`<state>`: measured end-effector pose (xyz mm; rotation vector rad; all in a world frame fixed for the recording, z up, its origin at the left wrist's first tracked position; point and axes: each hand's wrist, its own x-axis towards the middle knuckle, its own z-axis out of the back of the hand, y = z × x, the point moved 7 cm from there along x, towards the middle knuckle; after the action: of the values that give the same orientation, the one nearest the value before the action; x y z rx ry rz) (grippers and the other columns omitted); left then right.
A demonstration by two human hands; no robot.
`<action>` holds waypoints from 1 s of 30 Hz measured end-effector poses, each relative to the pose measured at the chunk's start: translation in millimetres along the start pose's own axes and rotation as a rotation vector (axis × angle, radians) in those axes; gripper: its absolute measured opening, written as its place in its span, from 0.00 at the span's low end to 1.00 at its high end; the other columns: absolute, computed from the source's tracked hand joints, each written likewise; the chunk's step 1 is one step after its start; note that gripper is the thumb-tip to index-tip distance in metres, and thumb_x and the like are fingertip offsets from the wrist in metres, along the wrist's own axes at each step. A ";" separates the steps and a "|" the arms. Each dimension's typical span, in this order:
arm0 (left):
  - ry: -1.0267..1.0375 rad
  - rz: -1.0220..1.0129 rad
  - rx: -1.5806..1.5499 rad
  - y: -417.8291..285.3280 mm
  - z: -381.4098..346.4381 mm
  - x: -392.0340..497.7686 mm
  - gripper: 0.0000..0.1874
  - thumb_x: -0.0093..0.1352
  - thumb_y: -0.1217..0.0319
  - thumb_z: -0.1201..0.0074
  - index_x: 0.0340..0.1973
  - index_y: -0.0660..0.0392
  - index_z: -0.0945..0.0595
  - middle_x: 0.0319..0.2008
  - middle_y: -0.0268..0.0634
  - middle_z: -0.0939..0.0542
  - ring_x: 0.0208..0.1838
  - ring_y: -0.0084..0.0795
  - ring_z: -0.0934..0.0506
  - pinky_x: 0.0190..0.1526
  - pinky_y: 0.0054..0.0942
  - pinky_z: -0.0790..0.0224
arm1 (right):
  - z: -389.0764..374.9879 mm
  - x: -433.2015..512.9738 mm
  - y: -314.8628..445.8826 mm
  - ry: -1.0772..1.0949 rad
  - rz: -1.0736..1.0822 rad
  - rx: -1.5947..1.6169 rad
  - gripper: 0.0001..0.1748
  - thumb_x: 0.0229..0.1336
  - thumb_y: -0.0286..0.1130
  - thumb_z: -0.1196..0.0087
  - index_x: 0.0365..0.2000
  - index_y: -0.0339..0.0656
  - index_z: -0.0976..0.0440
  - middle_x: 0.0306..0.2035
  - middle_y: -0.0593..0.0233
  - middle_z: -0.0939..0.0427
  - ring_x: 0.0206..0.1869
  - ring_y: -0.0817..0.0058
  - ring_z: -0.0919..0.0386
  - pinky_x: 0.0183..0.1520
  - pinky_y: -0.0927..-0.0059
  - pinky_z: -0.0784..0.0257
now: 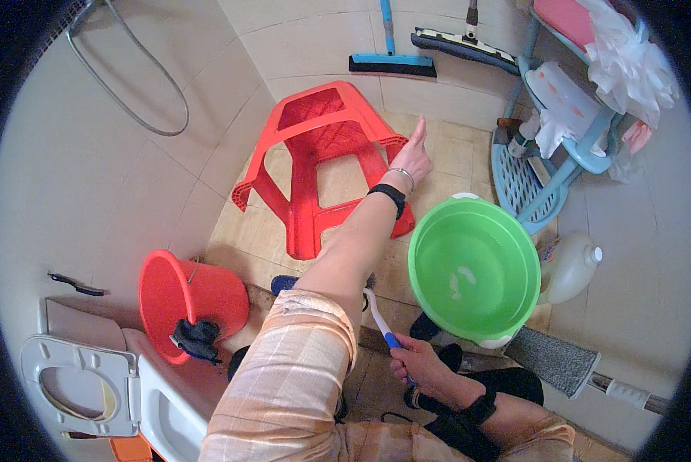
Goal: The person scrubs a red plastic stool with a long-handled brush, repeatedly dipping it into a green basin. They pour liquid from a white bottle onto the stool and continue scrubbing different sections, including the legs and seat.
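A red plastic stool (305, 202) lies tipped over on the tiled floor. My left arm reaches across it, and my left hand (413, 159) is at the end of one of its legs. One finger points away from me; the others are partly hidden, so their grip on the leg is unclear. Lower down, my right hand (420, 361) grips a brush by its white and blue handle (382, 323). My left forearm hides most of the brush head. To the right of both hands stands a green plastic basin (472, 265) with water and a little foam in it.
A red bucket (218, 300) lies on its side with a black cloth (196, 339) over its rim, near the toilet (166, 416). Rightward are a blue shelf rack (530, 185), a plastic jug (571, 268) and a flat mop (553, 358). A squeegee (392, 63) leans at the back wall.
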<state>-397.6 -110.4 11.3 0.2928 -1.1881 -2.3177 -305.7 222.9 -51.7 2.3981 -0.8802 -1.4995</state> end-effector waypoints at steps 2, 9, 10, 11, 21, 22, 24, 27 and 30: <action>0.052 -0.030 -0.039 -1.2 -1.3 2.1 0.15 0.62 0.64 0.57 0.36 0.55 0.17 0.46 0.43 0.22 0.63 0.62 0.42 0.63 0.65 0.78 | 0.0 -0.9 2.1 -0.002 0.033 -0.043 0.19 0.59 0.28 0.56 0.52 0.44 0.38 0.19 0.73 0.34 0.17 0.83 0.36 0.17 0.80 0.39; 0.038 -0.025 -0.034 0.1 -1.0 4.9 0.14 0.62 0.64 0.57 0.30 0.53 0.16 0.44 0.50 0.22 0.59 0.58 0.35 0.66 0.60 0.79 | 0.1 -0.9 3.3 -0.004 0.053 -0.044 0.15 0.59 0.29 0.56 0.47 0.45 0.36 0.19 0.73 0.34 0.18 0.84 0.37 0.18 0.80 0.39; 0.043 -0.046 -0.002 -1.8 -2.1 4.1 0.14 0.62 0.64 0.57 0.30 0.54 0.16 0.44 0.50 0.22 0.59 0.59 0.34 0.66 0.59 0.79 | -1.5 -0.5 3.6 0.012 0.058 -0.036 0.15 0.59 0.29 0.55 0.47 0.45 0.36 0.19 0.73 0.34 0.18 0.84 0.37 0.18 0.80 0.39; 0.040 -0.023 0.007 -0.8 -2.7 3.6 0.14 0.62 0.64 0.58 0.32 0.54 0.17 0.44 0.50 0.22 0.59 0.62 0.36 0.65 0.60 0.80 | -2.9 0.0 4.0 0.027 0.062 -0.029 0.15 0.59 0.29 0.55 0.47 0.45 0.36 0.19 0.73 0.34 0.18 0.84 0.37 0.18 0.80 0.39; 0.053 -0.077 -0.082 19.3 -4.1 -8.6 0.15 0.62 0.66 0.59 0.28 0.60 0.18 0.33 0.53 0.20 0.47 0.67 0.27 0.65 0.60 0.74 | -9.4 -4.4 4.9 0.093 0.028 0.000 0.22 0.57 0.27 0.54 0.53 0.45 0.40 0.18 0.71 0.35 0.17 0.83 0.37 0.17 0.80 0.39; 0.067 -0.104 -0.087 24.7 -5.3 -14.5 0.15 0.62 0.67 0.59 0.27 0.61 0.18 0.32 0.53 0.19 0.45 0.67 0.26 0.65 0.60 0.72 | -9.6 -3.8 6.2 0.086 0.045 -0.016 0.23 0.56 0.27 0.53 0.53 0.45 0.40 0.18 0.71 0.35 0.17 0.83 0.37 0.17 0.80 0.39; 0.029 -0.088 -0.078 43.9 -4.2 -25.0 0.14 0.61 0.68 0.58 0.25 0.62 0.19 0.28 0.53 0.20 0.43 0.65 0.25 0.63 0.62 0.66 | -10.8 -1.8 7.1 0.076 0.063 -0.027 0.24 0.56 0.27 0.53 0.54 0.45 0.41 0.18 0.71 0.35 0.16 0.82 0.37 0.17 0.80 0.40; 0.051 -0.084 -0.068 68.9 -11.6 -47.9 0.13 0.60 0.69 0.57 0.24 0.65 0.20 0.26 0.55 0.20 0.39 0.61 0.23 0.59 0.66 0.57 | -14.5 0.7 4.9 0.085 0.049 -0.014 0.23 0.56 0.27 0.53 0.54 0.45 0.41 0.18 0.71 0.35 0.16 0.82 0.37 0.16 0.79 0.40; 0.030 0.006 0.053 103.4 -20.3 -70.9 0.13 0.62 0.70 0.58 0.37 0.65 0.24 0.33 0.55 0.21 0.39 0.54 0.22 0.58 0.65 0.54 | -16.9 1.6 3.0 0.075 0.044 -0.030 0.21 0.56 0.28 0.54 0.52 0.46 0.40 0.17 0.72 0.36 0.15 0.83 0.37 0.16 0.79 0.41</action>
<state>-293.7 -136.6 79.5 0.3408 -1.2362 -2.2711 -291.7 217.0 -43.5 2.3813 -0.8815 -1.3871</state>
